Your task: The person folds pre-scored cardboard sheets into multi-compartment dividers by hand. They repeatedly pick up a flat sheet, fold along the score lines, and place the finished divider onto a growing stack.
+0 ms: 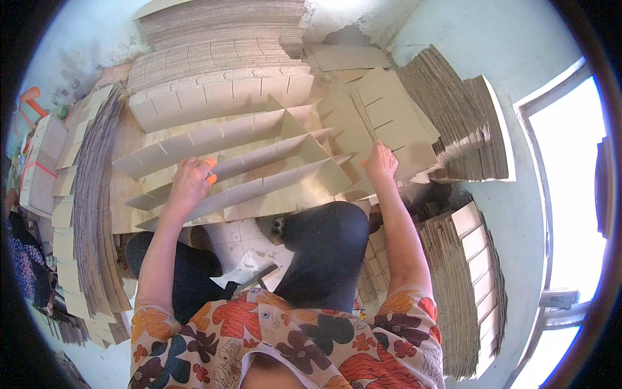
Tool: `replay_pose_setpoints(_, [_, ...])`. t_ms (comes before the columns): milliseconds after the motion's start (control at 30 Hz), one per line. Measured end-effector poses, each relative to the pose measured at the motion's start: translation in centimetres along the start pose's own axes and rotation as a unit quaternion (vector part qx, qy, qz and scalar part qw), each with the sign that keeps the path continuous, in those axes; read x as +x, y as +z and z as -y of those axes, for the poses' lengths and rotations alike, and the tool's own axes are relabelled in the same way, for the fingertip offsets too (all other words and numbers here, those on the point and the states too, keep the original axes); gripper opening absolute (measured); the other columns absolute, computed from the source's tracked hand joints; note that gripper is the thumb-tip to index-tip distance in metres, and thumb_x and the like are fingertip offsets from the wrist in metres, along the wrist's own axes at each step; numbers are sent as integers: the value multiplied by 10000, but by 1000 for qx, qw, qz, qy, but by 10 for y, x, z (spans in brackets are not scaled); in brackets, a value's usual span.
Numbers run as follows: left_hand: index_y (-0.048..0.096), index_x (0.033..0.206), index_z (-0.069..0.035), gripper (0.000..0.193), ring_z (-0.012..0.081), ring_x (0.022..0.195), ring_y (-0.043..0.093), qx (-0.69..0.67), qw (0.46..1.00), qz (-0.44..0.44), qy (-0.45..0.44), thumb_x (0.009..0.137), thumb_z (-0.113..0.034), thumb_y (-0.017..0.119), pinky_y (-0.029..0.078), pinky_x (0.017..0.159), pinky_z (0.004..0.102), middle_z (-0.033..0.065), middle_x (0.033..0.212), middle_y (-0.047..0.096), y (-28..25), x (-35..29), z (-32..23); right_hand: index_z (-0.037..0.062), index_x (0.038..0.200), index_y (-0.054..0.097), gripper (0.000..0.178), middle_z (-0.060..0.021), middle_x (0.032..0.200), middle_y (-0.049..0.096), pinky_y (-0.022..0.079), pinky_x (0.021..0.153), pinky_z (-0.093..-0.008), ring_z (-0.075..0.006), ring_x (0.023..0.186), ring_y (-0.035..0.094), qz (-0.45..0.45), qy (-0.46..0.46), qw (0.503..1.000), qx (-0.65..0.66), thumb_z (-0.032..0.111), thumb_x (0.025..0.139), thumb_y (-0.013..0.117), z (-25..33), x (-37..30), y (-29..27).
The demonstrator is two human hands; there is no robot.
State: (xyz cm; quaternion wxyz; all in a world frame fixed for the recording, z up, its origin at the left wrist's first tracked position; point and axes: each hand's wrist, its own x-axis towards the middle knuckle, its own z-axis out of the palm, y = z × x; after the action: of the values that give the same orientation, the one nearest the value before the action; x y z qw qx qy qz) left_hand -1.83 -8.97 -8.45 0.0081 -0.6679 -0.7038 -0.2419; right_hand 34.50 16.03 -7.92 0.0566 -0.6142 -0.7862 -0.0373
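Three long slotted cardboard strips stand on edge, roughly parallel, in front of me. A cross strip (328,170) runs through their right ends. My left hand (189,183), with orange covers on its fingertips, is closed at the middle long strip (265,155), the fingertips on either side of its top edge. To the right, my right hand (381,162) is closed on the near end of a narrow cardboard strip (363,115); whether it is one piece or several together I cannot tell. Beneath it lie flat slotted cardboard sheets (402,123).
A wooden work surface (249,206) carries the strips. Stacks of slotted cardboard stand at the back (220,97), left (97,194), far right (447,110) and lower right (447,285). A white box (40,165) is at the far left. A bright window (570,181) opens on the right.
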Motion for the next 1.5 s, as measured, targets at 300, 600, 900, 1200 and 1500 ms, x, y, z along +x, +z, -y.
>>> replay_pose_setpoints(300, [624, 908, -33, 194, 353, 751, 584, -24, 999, -8, -35, 724, 26, 609, 464, 637, 426, 183, 773, 611, 6, 4, -7, 4, 953, 529, 326, -194, 765, 607, 473, 610, -428, -303, 683, 581, -87, -26, 980, 179, 168, 754, 728, -31, -1, 41])
replay_pose_setpoints(600, [622, 994, -53, 258, 355, 683, 570, -7, 996, -63, -56, 749, 11, 573, 470, 609, 432, 179, 756, 582, 15, 14, 11, -19, 966, 620, 285, -78, 784, 645, 466, 616, -294, -125, 685, 556, -129, -55, 898, 417, 156, 762, 716, -22, -5, -107])
replay_pose_setpoints(900, [632, 923, -57, 281, 325, 966, 557, -75, 995, 59, -41, 677, -159, 722, 434, 823, 413, 125, 943, 625, -2, 0, -46, -27, 1091, 575, 284, -76, 913, 632, 493, 665, -258, -116, 770, 584, 95, -48, 793, 600, 148, 868, 591, 1, 2, -34])
replay_pose_setpoints(1200, [598, 704, -25, 184, 396, 1248, 409, -83, 992, 93, 3, 649, -101, 757, 346, 1005, 447, 118, 1206, 580, 23, 18, -24, -20, 1129, 561, 317, -52, 892, 640, 464, 578, -231, -92, 711, 575, 27, -34, 826, 562, 74, 827, 585, -2, 1, -61])
replay_pose_setpoints(1500, [647, 780, -23, 149, 311, 747, 622, -217, 968, 103, -73, 685, -123, 704, 479, 650, 389, 168, 845, 645, 30, 22, -39, 147, 1308, 509, 516, 20, 657, 558, 337, 435, -223, -46, 492, 349, -43, -223, 899, 373, 59, 820, 652, 61, -36, -94])
